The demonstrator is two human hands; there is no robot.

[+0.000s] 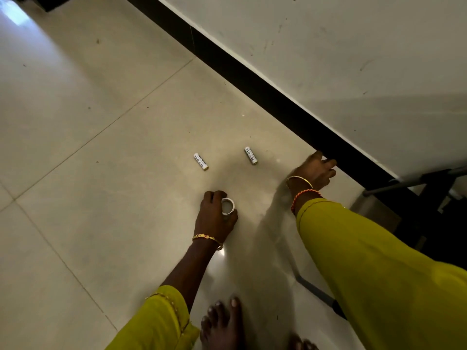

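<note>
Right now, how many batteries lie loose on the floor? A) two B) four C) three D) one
A: a first battery and a second battery lie apart on the floor tiles, beyond the left hand, which grips a small white round object.
</note>
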